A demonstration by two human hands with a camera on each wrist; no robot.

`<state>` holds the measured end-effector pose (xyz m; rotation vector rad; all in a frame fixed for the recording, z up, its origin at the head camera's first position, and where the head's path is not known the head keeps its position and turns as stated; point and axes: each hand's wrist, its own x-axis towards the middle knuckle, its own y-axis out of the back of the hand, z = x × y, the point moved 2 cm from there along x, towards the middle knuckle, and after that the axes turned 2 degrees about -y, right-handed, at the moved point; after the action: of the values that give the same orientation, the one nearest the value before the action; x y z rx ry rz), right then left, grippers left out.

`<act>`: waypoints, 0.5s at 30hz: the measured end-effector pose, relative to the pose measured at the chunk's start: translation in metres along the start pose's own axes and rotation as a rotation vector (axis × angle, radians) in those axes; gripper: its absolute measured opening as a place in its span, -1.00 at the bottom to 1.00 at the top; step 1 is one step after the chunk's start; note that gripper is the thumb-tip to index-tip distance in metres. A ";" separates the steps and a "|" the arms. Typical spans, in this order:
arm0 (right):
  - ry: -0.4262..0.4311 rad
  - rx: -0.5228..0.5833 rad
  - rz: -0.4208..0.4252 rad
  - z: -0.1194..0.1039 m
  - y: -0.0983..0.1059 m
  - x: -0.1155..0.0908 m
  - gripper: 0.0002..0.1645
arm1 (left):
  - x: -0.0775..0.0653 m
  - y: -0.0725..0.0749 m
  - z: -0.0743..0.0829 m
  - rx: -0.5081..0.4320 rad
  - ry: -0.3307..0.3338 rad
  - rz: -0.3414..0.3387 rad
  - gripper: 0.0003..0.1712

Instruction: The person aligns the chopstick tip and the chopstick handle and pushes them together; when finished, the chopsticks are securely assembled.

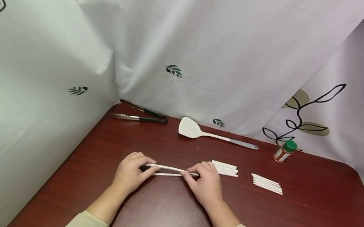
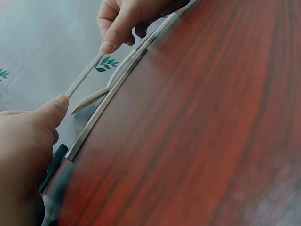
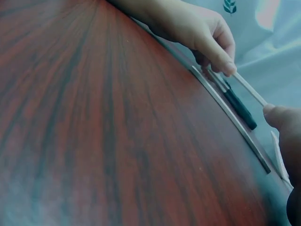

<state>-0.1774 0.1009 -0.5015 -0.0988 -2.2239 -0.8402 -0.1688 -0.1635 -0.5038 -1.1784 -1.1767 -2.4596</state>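
Note:
My left hand [image 1: 130, 171] and right hand [image 1: 206, 182] pinch opposite ends of a thin pale stick [image 1: 170, 168], thumbs against fingertips. It is raised over the table and runs straight from hand to hand in the left wrist view. A second pale stick [image 2: 106, 106], with squared-off ends, lies on the dark red table [image 1: 313, 218] below it. From the right wrist, this lower stick [image 3: 230, 117] shows along its whole length, apart from both hands. The tips of the held stick [image 3: 251, 89] are hidden in the fingers.
Two rows of short white sticks, a left row [image 1: 224, 169] and a right row [image 1: 267, 183], lie beyond and right of my right hand. Along the back are metal tongs [image 1: 141, 116], a white spatula [image 1: 190, 128] and a green-capped spice jar [image 1: 284, 152]. A printed curtain [image 1: 235, 58] hangs behind.

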 end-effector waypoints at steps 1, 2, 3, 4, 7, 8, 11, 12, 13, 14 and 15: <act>0.001 0.004 -0.004 0.001 0.001 0.000 -0.72 | 0.000 -0.001 0.000 -0.003 -0.004 0.005 -0.77; 0.001 0.007 -0.009 0.001 0.002 -0.001 -0.72 | 0.000 -0.001 0.001 -0.005 -0.005 0.009 -0.76; 0.001 0.008 -0.011 0.002 0.003 -0.001 -0.71 | 0.001 -0.001 0.001 -0.006 -0.012 0.011 -0.76; -0.001 0.011 -0.011 0.002 0.004 -0.002 -0.70 | 0.001 -0.001 0.002 -0.009 -0.014 0.012 -0.76; -0.002 0.020 -0.004 0.004 0.006 -0.003 -0.69 | 0.002 -0.003 0.003 -0.012 -0.031 0.008 -0.75; 0.000 0.017 -0.002 0.005 0.007 -0.004 -0.69 | 0.002 -0.004 0.003 -0.012 -0.033 0.003 -0.76; 0.006 0.006 0.000 0.007 0.010 -0.005 -0.69 | 0.003 -0.005 0.005 -0.013 -0.039 -0.010 -0.77; 0.009 0.000 -0.002 0.008 0.011 -0.005 -0.69 | 0.004 -0.006 0.006 -0.015 -0.037 -0.015 -0.77; 0.008 -0.004 -0.003 0.009 0.012 -0.005 -0.70 | 0.004 -0.007 0.006 -0.018 -0.039 -0.017 -0.77; 0.006 -0.007 -0.005 0.010 0.014 -0.005 -0.70 | 0.004 -0.008 0.007 -0.022 -0.038 -0.021 -0.77; 0.005 -0.011 -0.005 0.011 0.015 -0.005 -0.70 | 0.005 -0.010 0.008 -0.026 -0.041 -0.024 -0.77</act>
<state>-0.1758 0.1206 -0.5026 -0.0972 -2.2159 -0.8548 -0.1718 -0.1503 -0.5032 -1.2341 -1.1790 -2.4873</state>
